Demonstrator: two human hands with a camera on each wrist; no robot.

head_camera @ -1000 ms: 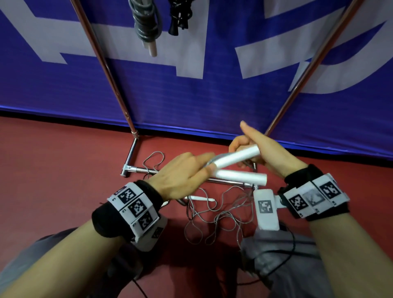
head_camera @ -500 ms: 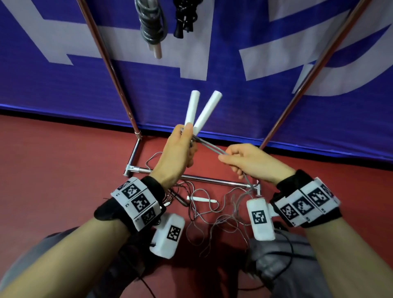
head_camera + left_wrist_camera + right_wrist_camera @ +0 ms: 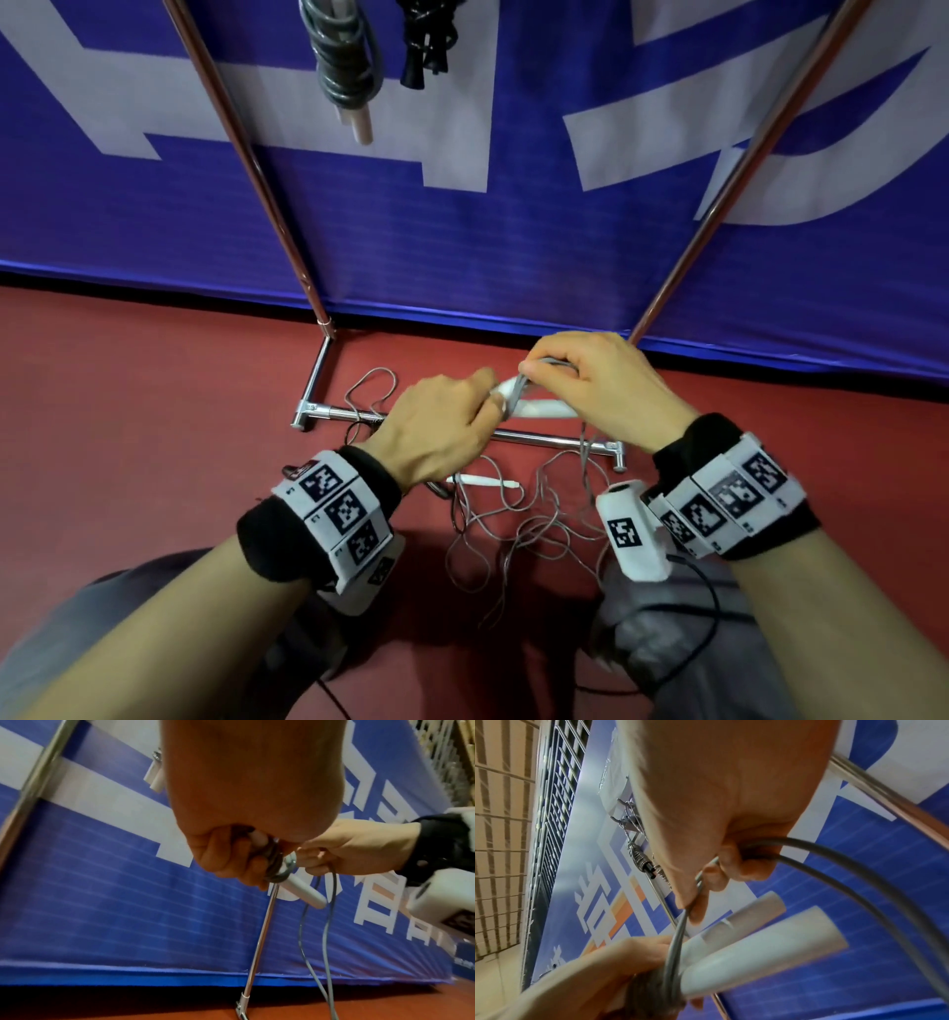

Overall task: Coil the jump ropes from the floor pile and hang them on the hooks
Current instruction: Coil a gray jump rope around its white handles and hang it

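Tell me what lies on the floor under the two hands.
A loose tangle of grey cord, one white handle and the rack's chrome base bar. The left hand covers part of the tangle.

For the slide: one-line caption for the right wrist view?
Right hand winds grey cord around two white handles held together by the left hand.

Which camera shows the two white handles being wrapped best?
The right wrist view: both white handles lie side by side with the gray cord looped round them. The head view shows only a sliver between the left hand and right hand. The left wrist view shows one handle end.
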